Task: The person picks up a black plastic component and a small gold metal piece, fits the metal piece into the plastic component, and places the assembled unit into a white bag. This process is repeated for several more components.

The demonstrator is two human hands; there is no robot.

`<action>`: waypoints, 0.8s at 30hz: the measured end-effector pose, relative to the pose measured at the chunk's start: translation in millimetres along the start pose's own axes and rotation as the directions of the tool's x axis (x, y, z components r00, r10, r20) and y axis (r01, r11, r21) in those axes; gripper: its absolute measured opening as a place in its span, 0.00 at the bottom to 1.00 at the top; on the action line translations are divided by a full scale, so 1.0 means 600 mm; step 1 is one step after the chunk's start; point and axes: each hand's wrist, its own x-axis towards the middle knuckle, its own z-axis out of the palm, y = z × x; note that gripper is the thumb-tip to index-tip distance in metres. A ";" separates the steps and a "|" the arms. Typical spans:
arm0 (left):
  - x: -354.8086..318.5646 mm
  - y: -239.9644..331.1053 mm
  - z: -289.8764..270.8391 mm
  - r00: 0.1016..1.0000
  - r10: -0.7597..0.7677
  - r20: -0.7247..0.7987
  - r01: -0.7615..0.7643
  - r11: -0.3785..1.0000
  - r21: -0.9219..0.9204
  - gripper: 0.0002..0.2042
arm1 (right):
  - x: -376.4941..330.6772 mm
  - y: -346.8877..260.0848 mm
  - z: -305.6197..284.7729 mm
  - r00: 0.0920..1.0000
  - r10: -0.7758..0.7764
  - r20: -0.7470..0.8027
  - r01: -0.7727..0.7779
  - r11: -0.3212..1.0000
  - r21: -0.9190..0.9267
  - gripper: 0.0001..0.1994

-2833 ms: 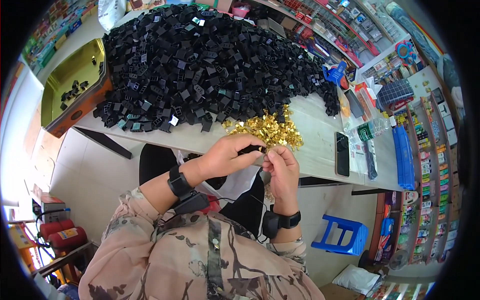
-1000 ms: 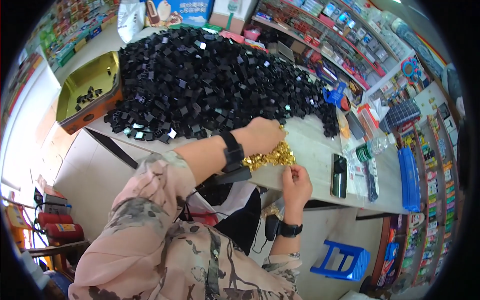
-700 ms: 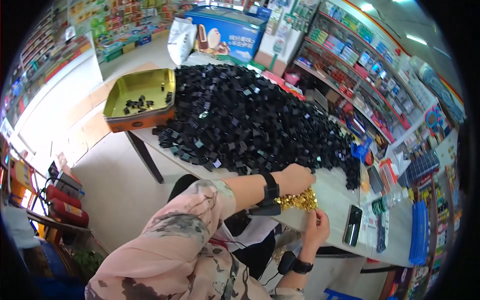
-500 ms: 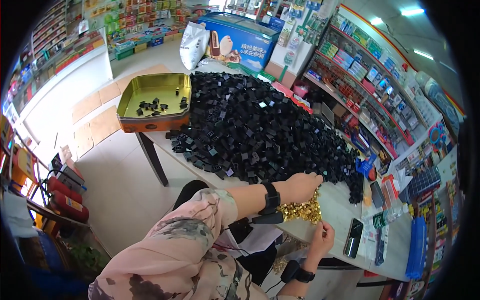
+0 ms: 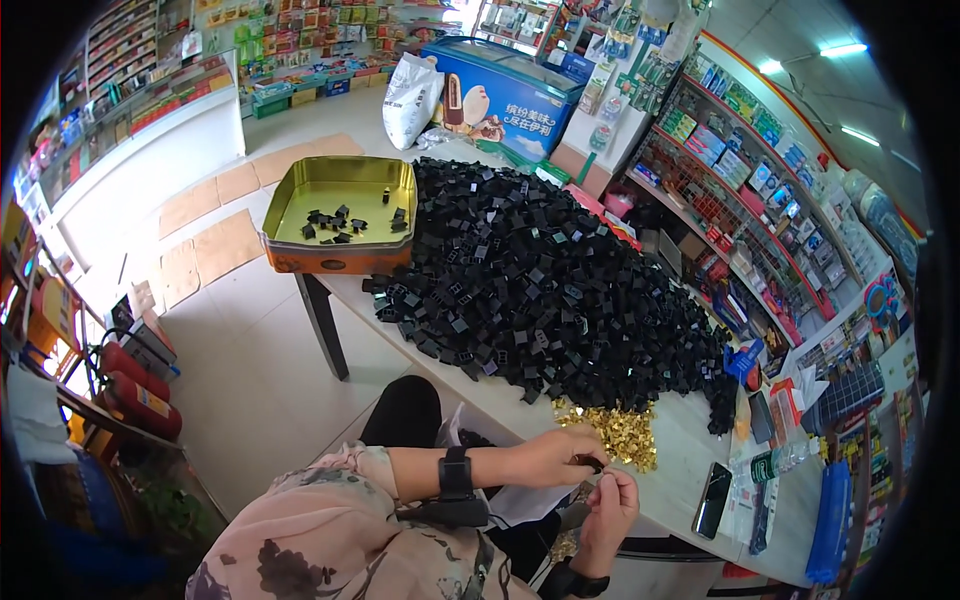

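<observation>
My left hand (image 5: pixel 553 458) is closed on a small black plastic piece (image 5: pixel 588 463) at the table's front edge. Its fingertips almost meet those of my right hand (image 5: pixel 610 508), which is pinched shut. Whatever sits in the right fingers is too small to make out. Just beyond both hands lies a pile of small gold metal pieces (image 5: pixel 622 436). A large heap of black plastic pieces (image 5: pixel 540 290) spreads across the table behind it. At the heap's left, a gold-lined tin (image 5: pixel 335 262) holds several black pieces.
A dark phone (image 5: pixel 712 498) and a clear plastic bottle (image 5: pixel 782 458) lie on the right of the table (image 5: pixel 670 490). Below my left forearm is a white bag (image 5: pixel 510 503). A blue chest freezer (image 5: pixel 510 100) and a white sack (image 5: pixel 411 103) stand beyond the table.
My left hand has come back from the edge of the black heap toward me, now with a black piece in it. My right hand has moved slightly left and down, beside it.
</observation>
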 end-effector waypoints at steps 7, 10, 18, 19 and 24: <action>-0.018 0.013 -0.006 0.987 -0.161 0.009 0.161 0.981 -0.104 0.14 | -0.012 -0.001 0.010 1.000 0.014 -0.026 -0.016 0.997 -0.078 0.03; -0.017 0.010 -0.004 0.999 0.009 -0.041 -0.006 0.997 0.077 0.14 | -0.013 0.003 0.010 0.999 0.041 -0.020 -0.043 0.995 -0.088 0.03; -0.021 0.024 -0.003 0.998 -0.058 -0.003 0.057 0.989 0.133 0.14 | -0.020 -0.011 0.008 0.996 0.075 -0.053 -0.074 0.997 0.016 0.04; -0.023 0.024 0.000 0.998 -0.060 0.011 0.059 0.991 0.122 0.14 | -0.023 -0.015 0.006 0.995 0.079 -0.055 -0.079 0.997 0.001 0.05; -0.027 0.026 0.000 0.997 -0.076 0.018 0.072 0.983 0.172 0.14 | -0.031 -0.009 -0.004 0.990 0.141 -0.026 -0.144 0.979 -0.146 0.07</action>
